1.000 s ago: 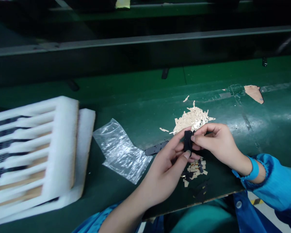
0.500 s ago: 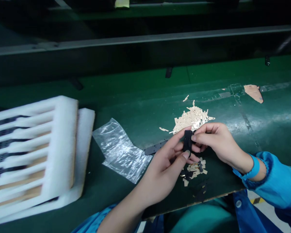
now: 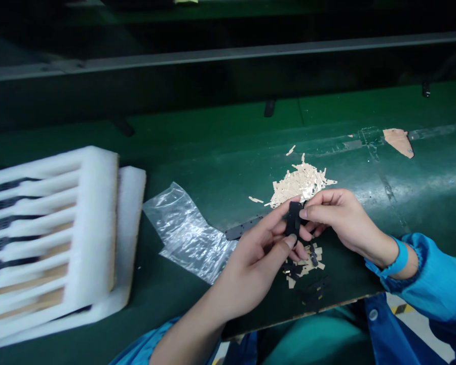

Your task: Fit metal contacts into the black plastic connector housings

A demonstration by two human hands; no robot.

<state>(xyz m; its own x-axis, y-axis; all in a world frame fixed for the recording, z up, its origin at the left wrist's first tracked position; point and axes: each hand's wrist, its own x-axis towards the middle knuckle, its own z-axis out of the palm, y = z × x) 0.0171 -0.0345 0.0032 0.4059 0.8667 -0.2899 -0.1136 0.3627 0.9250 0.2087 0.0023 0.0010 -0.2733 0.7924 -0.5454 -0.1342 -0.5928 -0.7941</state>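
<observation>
A small flat black part (image 3: 294,219) is pinched between the thumb and fingers of my left hand (image 3: 259,258). My right hand (image 3: 336,215) has its thumb and forefinger closed at the part's right edge; a dark bit shows between those fingertips, and whether it is separate I cannot tell. Just behind both hands lies a heap of thin beige pieces (image 3: 294,185). Below them is a smaller pile of beige pieces (image 3: 306,268) mixed with small black parts (image 3: 315,291). A long black strip with holes (image 3: 243,229) rests left of my left hand.
A clear plastic bag (image 3: 190,230) lies left of my left forearm. White foam trays (image 3: 95,228) with slots holding black parts are stacked at the far left. A brown scrap (image 3: 399,142) lies at the back right. The table's front edge (image 3: 304,317) runs close to me.
Both hands keep nearly the same place and grip on the black part. My left fingers have shifted slightly. The whole view has moved a little.
</observation>
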